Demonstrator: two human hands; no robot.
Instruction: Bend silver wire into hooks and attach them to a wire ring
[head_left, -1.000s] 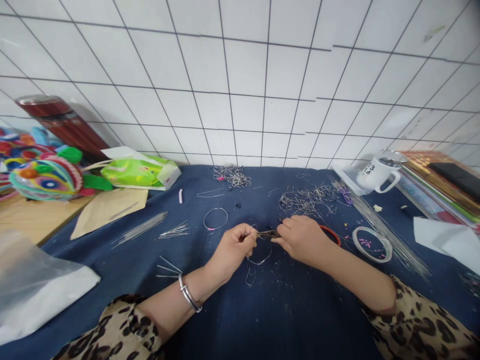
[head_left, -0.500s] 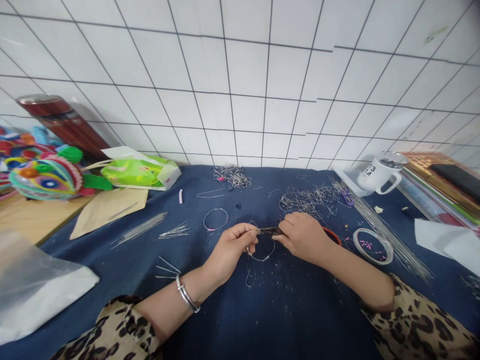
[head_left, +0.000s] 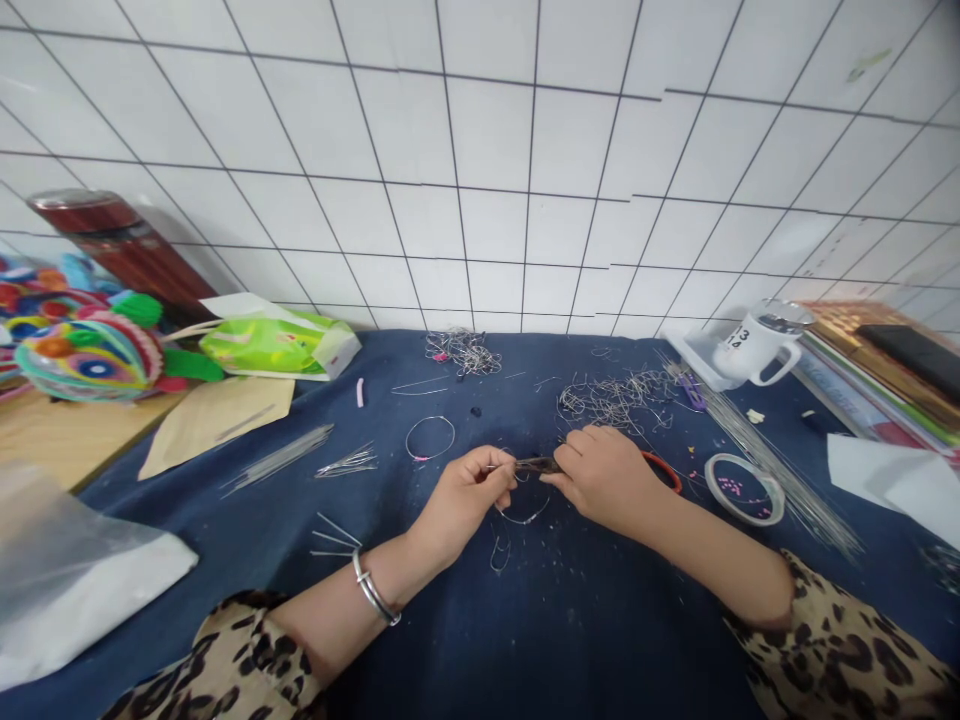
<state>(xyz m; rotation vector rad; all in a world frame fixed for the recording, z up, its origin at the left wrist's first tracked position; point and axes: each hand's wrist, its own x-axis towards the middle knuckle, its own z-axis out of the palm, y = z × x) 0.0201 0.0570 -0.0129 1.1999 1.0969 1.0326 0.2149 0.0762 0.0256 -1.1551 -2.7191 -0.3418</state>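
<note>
My left hand (head_left: 469, 495) is closed in a pinch on a thin wire loop (head_left: 525, 521), which hangs below the fingertips with small beads at its lowest part. My right hand (head_left: 604, 475) is wrapped round a pair of pliers (head_left: 536, 464). Their dark jaws point left and meet the wire at my left fingertips; a red-orange handle shows beyond the right wrist. Whether the jaws are clamped cannot be made out. A loose bent wire (head_left: 500, 553) lies on the cloth below. Another wire loop (head_left: 430, 438) with pink beads lies to the left.
On the blue cloth (head_left: 585, 620) lie tangled wire piles (head_left: 611, 398), straight wires (head_left: 281, 458) and a round dish of pink beads (head_left: 745, 488). A white mug (head_left: 761, 345) and stacked books stand right. A green tissue pack (head_left: 274, 343), plastic bag (head_left: 90, 590) and red flask (head_left: 124, 245) are left.
The hands stay almost in place. My right hand and the pliers have shifted very slightly left, and the wire loop has turned a little under my left fingertips.
</note>
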